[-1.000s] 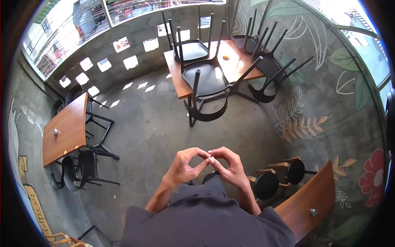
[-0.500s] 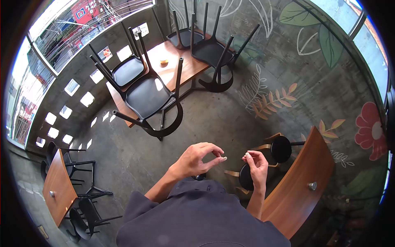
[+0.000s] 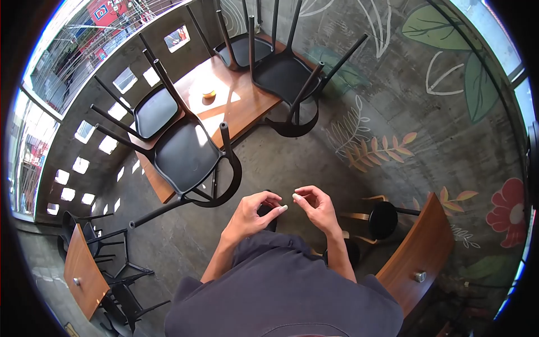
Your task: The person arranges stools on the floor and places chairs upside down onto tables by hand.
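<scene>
My left hand (image 3: 251, 215) is in front of my body, its fingers curled with a gap between thumb and fingertips and nothing visible between them. Just to its right, my right hand (image 3: 318, 208) has thumb and index apart, also with nothing visible in it. The two hands do not touch. Beyond them stands a wooden table (image 3: 255, 115) carrying several upturned black chairs, one of them a near chair (image 3: 185, 160) with its backrest hanging over the edge. A small yellowish object (image 3: 209, 94) sits on that tabletop in sunlight.
A second wooden table (image 3: 418, 253) with a small metallic object (image 3: 420, 276) is at the lower right, beside a black round stool (image 3: 383, 220). At the lower left is another table (image 3: 84, 272) with black chairs. A painted wall (image 3: 387, 112) rises on the right.
My hands touched at the fingertips a second ago, then separated; now they are closer together than half a second ago. The view has turned, shifting the chair-covered table leftward.
</scene>
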{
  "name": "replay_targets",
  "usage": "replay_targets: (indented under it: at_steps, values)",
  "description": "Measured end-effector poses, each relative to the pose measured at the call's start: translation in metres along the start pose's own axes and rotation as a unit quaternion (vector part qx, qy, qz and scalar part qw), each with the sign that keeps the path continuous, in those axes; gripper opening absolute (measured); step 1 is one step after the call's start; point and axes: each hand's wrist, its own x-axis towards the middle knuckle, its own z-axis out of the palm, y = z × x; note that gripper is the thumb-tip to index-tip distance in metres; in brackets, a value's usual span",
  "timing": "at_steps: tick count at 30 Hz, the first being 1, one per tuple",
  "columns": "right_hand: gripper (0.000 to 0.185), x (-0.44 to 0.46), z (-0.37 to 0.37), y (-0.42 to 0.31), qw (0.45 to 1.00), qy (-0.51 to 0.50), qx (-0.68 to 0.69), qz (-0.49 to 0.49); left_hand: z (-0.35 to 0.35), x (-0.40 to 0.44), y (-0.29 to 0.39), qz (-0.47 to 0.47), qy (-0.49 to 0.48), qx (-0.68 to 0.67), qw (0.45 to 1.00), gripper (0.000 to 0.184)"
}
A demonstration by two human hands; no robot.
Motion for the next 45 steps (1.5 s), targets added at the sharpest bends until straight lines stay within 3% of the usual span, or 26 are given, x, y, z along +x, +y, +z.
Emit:
replay_targets:
  at_steps: [3, 7, 11, 13, 14, 16, 18, 20, 22, 23, 26, 28, 30, 32, 34, 37, 39, 40, 43, 45]
  values:
    - [0.021, 0.066, 0.005, -0.033, 0.981, 0.004, -0.164, -0.1, -0.023, 0.067, -0.001, 0.017, 0.002, -0.002, 1.0, 0.024]
    - [0.022, 0.142, -0.003, -0.066, 0.954, -0.036, -0.224, -0.197, -0.04, 0.146, -0.003, 0.05, 0.019, 0.015, 0.998, 0.021]
    - [0.019, 0.196, -0.02, -0.081, 0.96, -0.009, -0.195, -0.2, -0.044, 0.195, -0.001, 0.033, 0.015, 0.031, 0.999, 0.022]
    - [0.036, 0.23, -0.037, -0.059, 0.992, 0.045, -0.09, -0.071, -0.039, 0.212, -0.005, 0.008, 0.033, 0.056, 0.998, 0.024]
    - [0.036, 0.25, -0.045, -0.043, 0.993, 0.034, -0.091, -0.07, -0.034, 0.221, -0.011, 0.002, 0.042, 0.056, 0.998, 0.024]
    - [0.06, 0.292, -0.056, -0.002, 0.987, 0.151, -0.029, -0.054, -0.023, 0.229, -0.022, -0.019, 0.071, 0.052, 0.996, 0.024]
    - [0.076, 0.337, -0.068, 0.024, 0.987, 0.143, -0.054, -0.05, -0.012, 0.236, -0.019, -0.047, 0.092, 0.06, 0.993, 0.023]
    - [0.073, 0.375, -0.073, 0.036, 0.984, 0.128, -0.102, -0.075, 0.001, 0.247, -0.014, -0.068, 0.122, 0.066, 0.988, 0.023]
    - [0.066, 0.417, -0.078, 0.06, 0.97, 0.062, -0.119, -0.201, 0.017, 0.254, -0.012, -0.095, 0.188, 0.056, 0.976, 0.024]
    - [0.043, 0.432, -0.08, 0.067, 0.978, 0.018, -0.116, -0.171, 0.026, 0.255, -0.012, -0.109, 0.209, 0.061, 0.97, 0.024]
    - [0.029, 0.482, -0.078, 0.111, 0.977, -0.102, -0.065, -0.174, 0.053, 0.256, -0.015, -0.155, 0.289, 0.069, 0.942, 0.024]
    - [0.04, 0.485, -0.082, 0.092, 0.98, -0.149, -0.124, -0.047, 0.071, 0.249, -0.015, -0.207, 0.325, 0.044, 0.922, 0.025]
    - [0.045, 0.487, -0.078, 0.114, 0.981, -0.14, -0.099, -0.087, 0.088, 0.235, -0.033, -0.235, 0.335, 0.023, 0.912, 0.024]
    - [0.046, 0.475, -0.076, 0.105, 0.997, -0.035, -0.013, -0.069, 0.099, 0.214, -0.062, -0.323, 0.326, -0.145, 0.877, 0.023]
    - [0.05, 0.446, -0.082, 0.073, 0.997, -0.006, 0.076, -0.025, 0.116, 0.177, -0.124, -0.312, 0.345, -0.295, 0.834, 0.026]
    - [0.049, 0.411, -0.097, 0.056, 0.981, 0.005, 0.184, -0.061, 0.142, 0.126, -0.199, -0.342, 0.391, -0.319, 0.793, 0.033]
    - [0.052, 0.371, -0.104, 0.026, 0.976, -0.014, 0.21, -0.051, 0.155, 0.091, -0.247, -0.469, 0.396, -0.319, 0.722, 0.055]
    - [0.053, 0.353, -0.109, 0.015, 0.973, -0.017, 0.227, -0.034, 0.159, 0.079, -0.264, -0.47, 0.388, -0.32, 0.726, 0.055]
    - [0.054, 0.291, -0.121, -0.019, 0.968, -0.015, 0.249, -0.026, 0.168, 0.046, -0.298, -0.548, 0.352, -0.335, 0.681, 0.099]
    - [0.054, 0.253, -0.129, -0.03, 0.969, 0.003, 0.248, -0.009, 0.169, 0.035, -0.309, -0.536, 0.351, -0.371, 0.672, 0.107]
